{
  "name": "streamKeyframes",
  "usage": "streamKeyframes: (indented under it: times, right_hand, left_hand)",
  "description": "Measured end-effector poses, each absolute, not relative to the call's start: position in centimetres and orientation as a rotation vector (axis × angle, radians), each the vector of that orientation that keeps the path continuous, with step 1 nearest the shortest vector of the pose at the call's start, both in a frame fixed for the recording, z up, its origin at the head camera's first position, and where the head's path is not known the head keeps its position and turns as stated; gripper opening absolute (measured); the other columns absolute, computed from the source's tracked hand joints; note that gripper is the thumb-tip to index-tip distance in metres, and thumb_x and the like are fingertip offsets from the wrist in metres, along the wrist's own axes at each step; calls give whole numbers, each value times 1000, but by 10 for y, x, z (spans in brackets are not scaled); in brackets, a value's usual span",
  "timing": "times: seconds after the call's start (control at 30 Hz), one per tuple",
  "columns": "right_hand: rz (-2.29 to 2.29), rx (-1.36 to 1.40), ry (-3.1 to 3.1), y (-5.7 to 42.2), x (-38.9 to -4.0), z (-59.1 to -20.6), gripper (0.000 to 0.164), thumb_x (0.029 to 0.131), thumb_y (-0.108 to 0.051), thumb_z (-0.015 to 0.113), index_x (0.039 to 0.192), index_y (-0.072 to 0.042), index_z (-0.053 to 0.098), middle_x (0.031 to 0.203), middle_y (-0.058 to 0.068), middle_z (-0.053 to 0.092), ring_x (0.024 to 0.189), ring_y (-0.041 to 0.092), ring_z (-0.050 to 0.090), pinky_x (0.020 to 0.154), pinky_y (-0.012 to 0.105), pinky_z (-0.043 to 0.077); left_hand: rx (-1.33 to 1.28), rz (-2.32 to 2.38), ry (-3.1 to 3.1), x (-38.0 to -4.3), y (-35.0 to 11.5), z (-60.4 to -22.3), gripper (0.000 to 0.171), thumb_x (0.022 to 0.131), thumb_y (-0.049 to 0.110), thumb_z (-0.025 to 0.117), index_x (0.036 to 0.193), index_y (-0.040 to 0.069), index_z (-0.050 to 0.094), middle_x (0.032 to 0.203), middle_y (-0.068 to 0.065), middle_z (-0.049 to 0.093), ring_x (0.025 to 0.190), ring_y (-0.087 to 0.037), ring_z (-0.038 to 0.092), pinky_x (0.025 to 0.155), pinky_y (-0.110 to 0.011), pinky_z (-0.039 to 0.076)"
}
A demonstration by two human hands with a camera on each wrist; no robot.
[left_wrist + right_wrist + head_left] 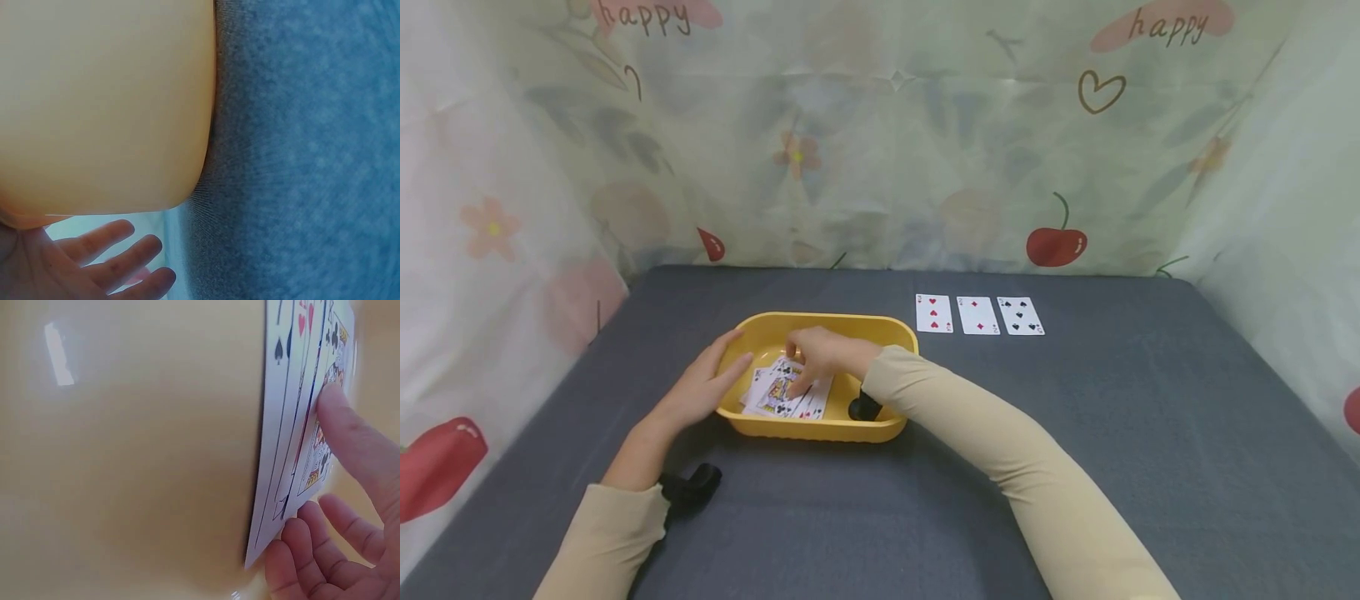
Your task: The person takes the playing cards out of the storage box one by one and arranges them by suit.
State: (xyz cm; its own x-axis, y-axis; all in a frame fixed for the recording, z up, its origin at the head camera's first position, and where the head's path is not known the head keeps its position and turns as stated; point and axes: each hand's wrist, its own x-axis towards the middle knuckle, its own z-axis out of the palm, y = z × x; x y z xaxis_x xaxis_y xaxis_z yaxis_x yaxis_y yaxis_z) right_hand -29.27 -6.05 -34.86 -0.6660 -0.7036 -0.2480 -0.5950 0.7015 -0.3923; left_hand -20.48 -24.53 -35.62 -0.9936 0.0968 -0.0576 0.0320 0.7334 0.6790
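Pinching too many: two or more of the playing cards (765,398) could come up together, because they overlap closely and their edges nearly line up under the right hand (823,354).
Slippery floor: the yellow tray (820,430) has a smooth, glossy inside, so thumb pressure could skate the pile along rather than part one card from it.
Bent corner: squeezing hard against the floor could buckle a thin card.
Forearm over the rim: the right sleeve (1000,450) crosses the tray's right end, and a low sweep there might nudge the tray.
Black wrist device (865,406): it sits low inside the tray and might brush the cards if the wrist swings left.
Right-hand grip: the thumb touches the top card's face and the other fingers bend near the cards' lower edges; whether anything is pinched, I cannot tell.
Left-hand grip: the left hand (703,379) rests at the tray's left rim, fingers spread and fairly straight.
Cards in the tray: a loose, fanned pile left of centre, white-bordered, with a colourful court card of clubs on top and spade and heart pips peeking out.
Cards on the cloth: three (978,316) face up in a row beyond the tray's right end, hearts, diamonds, spades, spaced apart.
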Motion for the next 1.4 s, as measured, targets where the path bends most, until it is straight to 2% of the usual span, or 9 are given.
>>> streamKeyframes:
  times: [0.63,0.83,1.1,1.23,1.4]
  right_hand:
    - [-425,-966,2477,-58,-296,-347,49,72,-30,81,107,-6,57,93,1,51,85,12,46,68,16,36]
    - [-485,-985,2443,-56,-299,-348,39,74,-26,79,99,-6,57,85,-1,47,79,11,44,64,16,34]
    - [-680,-1033,2253,-47,-304,-338,18,86,-15,67,96,-4,58,85,0,54,73,9,47,64,16,39]
    - [-765,-972,2178,-40,-306,-330,16,88,-13,63,100,-4,57,92,3,60,74,9,53,68,19,48]
    - [-876,-914,2158,-29,-307,-318,17,90,-12,60,104,-3,55,103,11,66,86,11,62,79,28,55]
  left_hand:
    - [96,1111,2840,-205,-245,-357,70,98,44,38,149,3,14,153,-26,16,140,-44,16,111,-61,15]
    - [99,1109,2847,-205,-245,-357,69,98,45,37,149,3,15,153,-26,16,140,-44,16,111,-61,16]
    - [116,1122,2853,-205,-245,-359,68,99,44,37,148,3,15,153,-26,17,141,-44,17,112,-60,15]
    - [116,1119,2851,-205,-244,-359,69,98,45,37,149,3,14,153,-26,17,140,-44,17,111,-60,16]
    - [104,1112,2858,-204,-244,-358,69,99,44,37,149,3,14,153,-26,16,141,-44,16,112,-60,16]
